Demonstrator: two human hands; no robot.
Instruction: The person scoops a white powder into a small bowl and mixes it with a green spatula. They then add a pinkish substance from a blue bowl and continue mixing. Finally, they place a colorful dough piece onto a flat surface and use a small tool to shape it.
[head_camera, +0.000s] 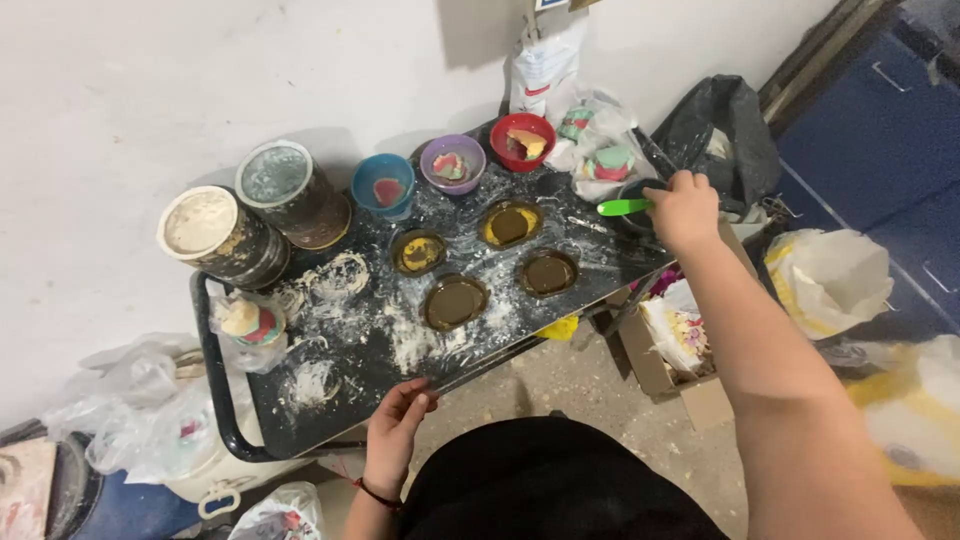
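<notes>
My right hand (684, 208) reaches to the far right of a black, powder-dusted work table (330, 420) and grips the handle of a green spoon (622, 207) beside a dark cup. My left hand (396, 424) rests on the table's near edge, fingers apart, holding nothing. Several round brown moulds (455, 301) with yellowish contents lie in the middle of the table. Behind them stand a blue bowl (383, 183), a purple bowl (452, 163) and a red bowl (522, 141), each with coloured paste inside.
Two large tins (208, 235) of white powder stand at the back left. Plastic bags (600, 150) of coloured lumps lie at the back right, a black bag (722, 130) beyond them. A cardboard box (672, 360) sits below the table, with more bags on the floor.
</notes>
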